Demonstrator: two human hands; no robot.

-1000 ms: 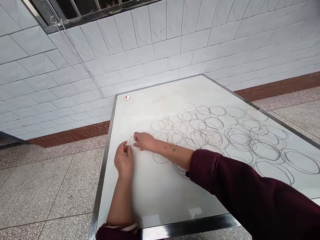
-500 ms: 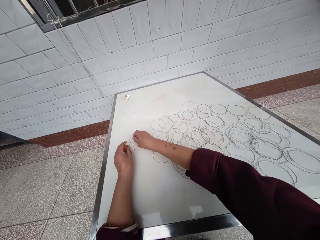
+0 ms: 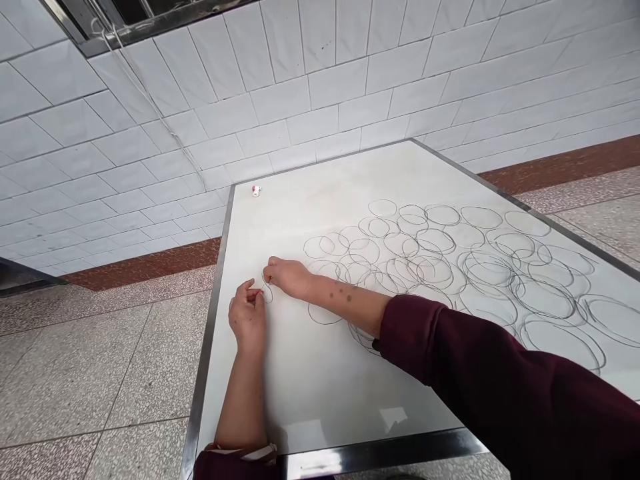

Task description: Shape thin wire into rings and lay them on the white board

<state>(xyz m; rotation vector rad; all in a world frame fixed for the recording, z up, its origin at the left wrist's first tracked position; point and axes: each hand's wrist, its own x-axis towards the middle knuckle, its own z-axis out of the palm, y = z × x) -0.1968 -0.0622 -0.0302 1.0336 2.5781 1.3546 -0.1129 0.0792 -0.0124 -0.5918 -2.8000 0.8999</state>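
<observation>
Right hand (image 3: 289, 278) closes its fingertips on a thin dark loop (image 3: 269, 295) at the 9 o'clock edge of a steel-rimmed white table (image 3: 207, 333), left hand (image 3: 247, 318) curled just beside, its hold unclear; a slipped pinch could distort the loop

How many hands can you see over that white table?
2. The left hand is near the left edge of the table; the right hand reaches in from the right, its fingertips by a small loop. No others show.
</observation>
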